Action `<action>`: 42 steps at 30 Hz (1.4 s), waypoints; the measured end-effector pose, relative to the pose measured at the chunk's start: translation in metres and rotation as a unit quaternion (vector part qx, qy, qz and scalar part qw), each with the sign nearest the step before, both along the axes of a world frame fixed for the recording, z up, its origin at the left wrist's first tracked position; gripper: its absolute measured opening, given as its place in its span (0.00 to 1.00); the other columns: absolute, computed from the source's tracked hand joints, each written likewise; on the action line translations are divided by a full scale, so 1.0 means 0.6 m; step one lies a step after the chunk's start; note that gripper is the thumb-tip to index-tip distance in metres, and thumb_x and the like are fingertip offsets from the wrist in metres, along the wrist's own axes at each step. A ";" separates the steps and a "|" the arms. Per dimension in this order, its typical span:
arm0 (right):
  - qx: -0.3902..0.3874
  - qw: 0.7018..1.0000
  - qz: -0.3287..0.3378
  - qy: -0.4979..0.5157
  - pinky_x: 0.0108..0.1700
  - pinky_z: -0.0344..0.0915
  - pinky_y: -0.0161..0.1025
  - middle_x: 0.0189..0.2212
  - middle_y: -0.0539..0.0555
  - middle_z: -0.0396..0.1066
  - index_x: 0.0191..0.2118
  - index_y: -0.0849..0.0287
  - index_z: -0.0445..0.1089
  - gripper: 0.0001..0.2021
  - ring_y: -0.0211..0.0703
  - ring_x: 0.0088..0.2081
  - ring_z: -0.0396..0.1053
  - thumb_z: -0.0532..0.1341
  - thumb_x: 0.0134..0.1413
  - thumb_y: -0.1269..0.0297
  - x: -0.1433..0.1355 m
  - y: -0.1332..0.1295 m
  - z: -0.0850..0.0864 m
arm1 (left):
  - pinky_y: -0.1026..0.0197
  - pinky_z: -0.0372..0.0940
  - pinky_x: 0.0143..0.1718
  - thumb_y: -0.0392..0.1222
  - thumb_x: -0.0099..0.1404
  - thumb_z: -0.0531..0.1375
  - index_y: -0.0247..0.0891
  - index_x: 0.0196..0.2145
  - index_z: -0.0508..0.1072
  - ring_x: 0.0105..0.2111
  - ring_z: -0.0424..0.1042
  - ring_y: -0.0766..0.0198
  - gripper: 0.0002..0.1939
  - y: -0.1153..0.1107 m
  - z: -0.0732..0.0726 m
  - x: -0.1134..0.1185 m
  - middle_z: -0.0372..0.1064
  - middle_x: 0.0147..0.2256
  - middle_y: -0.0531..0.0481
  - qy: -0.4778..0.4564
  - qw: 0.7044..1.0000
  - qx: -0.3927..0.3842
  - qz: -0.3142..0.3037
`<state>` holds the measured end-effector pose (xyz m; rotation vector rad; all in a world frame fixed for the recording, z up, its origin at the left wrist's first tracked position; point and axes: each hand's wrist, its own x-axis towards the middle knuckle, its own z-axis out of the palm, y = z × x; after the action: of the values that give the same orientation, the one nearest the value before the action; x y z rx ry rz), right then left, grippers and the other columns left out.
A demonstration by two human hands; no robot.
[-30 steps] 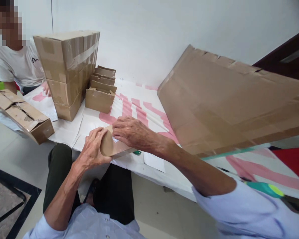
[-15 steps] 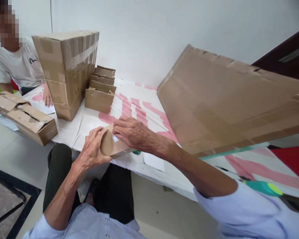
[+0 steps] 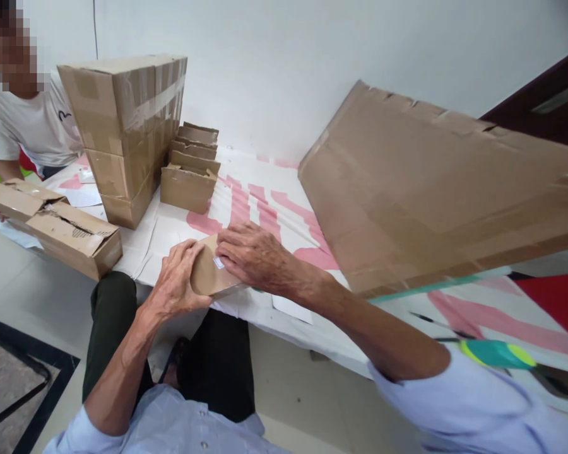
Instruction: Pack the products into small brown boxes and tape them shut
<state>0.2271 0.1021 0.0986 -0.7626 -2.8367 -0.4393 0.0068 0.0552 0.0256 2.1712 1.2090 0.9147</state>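
Note:
A small brown cardboard box (image 3: 210, 272) is tilted at the table's front edge, above my lap. My left hand (image 3: 177, 280) grips its left end, thumb low at the near side and fingers over the far side. Bent over the top of the box, my right hand (image 3: 250, 255) presses its fingers by a small white label with a blue border (image 3: 218, 262), partly covering it. Whether those right fingertips pinch anything is hidden. Under my right wrist, a white paper (image 3: 293, 309) lies on the cloth.
Tall taped cartons (image 3: 137, 139) stand at the left, beside open boxes (image 3: 189, 189). Two joined long boxes (image 3: 73, 236) overhang the left edge near a seated person (image 3: 28, 126). A large cardboard sheet (image 3: 435, 195) leans at the right; a green-yellow handled tool (image 3: 497, 354) lies near my right sleeve.
The long boxes at the left have shifted rightward, toward my knee. The other person's hand has left the paper behind them. My right hand has slid slightly over the label; my left barely moved.

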 end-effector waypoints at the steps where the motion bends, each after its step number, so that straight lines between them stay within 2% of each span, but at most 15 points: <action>1: 0.002 1.000 0.000 0.003 0.45 0.57 0.45 0.37 0.60 0.75 0.39 0.63 0.78 0.12 0.50 0.41 0.64 0.56 0.69 0.74 0.000 0.000 -0.001 | 0.31 0.58 0.69 0.41 0.50 0.75 0.42 0.70 0.60 0.72 0.56 0.35 0.52 0.000 0.000 0.000 0.57 0.69 0.31 0.000 1.000 0.002 0.000; 13: 0.002 1.000 -0.026 -0.010 0.46 0.56 0.46 0.37 0.61 0.74 0.42 0.66 0.77 0.12 0.52 0.42 0.63 0.55 0.71 0.72 -0.005 -0.006 0.000 | 0.31 0.56 0.70 0.41 0.50 0.74 0.41 0.70 0.60 0.72 0.56 0.35 0.52 0.002 0.002 0.002 0.57 0.69 0.31 -0.003 1.000 0.008 -0.007; 19: 0.006 1.000 -0.025 -0.015 0.47 0.56 0.46 0.38 0.62 0.74 0.43 0.66 0.77 0.13 0.53 0.42 0.63 0.54 0.72 0.71 -0.005 -0.008 0.002 | 0.30 0.58 0.68 0.41 0.50 0.74 0.44 0.71 0.61 0.72 0.56 0.34 0.52 0.000 0.003 0.002 0.57 0.69 0.33 -0.006 1.000 0.003 -0.006; 31: 0.023 0.999 -0.038 0.003 0.45 0.56 0.46 0.36 0.60 0.75 0.39 0.64 0.77 0.13 0.51 0.40 0.63 0.55 0.71 0.73 -0.007 -0.014 -0.002 | 0.31 0.59 0.68 0.41 0.50 0.76 0.43 0.70 0.61 0.71 0.57 0.34 0.53 -0.002 -0.002 0.001 0.58 0.69 0.31 -0.005 1.000 0.010 0.002; 42: -0.049 0.997 -0.062 0.000 0.46 0.55 0.44 0.37 0.59 0.74 0.40 0.62 0.76 0.08 0.51 0.42 0.65 0.60 0.70 0.72 -0.005 -0.008 0.007 | 0.31 0.58 0.68 0.41 0.51 0.74 0.42 0.71 0.59 0.71 0.56 0.35 0.52 -0.001 0.000 0.004 0.57 0.70 0.31 0.005 1.000 0.012 0.001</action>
<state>0.2240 0.0970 0.1031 -0.9602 -2.8388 -0.3173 0.0093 0.0544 0.0255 2.1962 1.2110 0.9232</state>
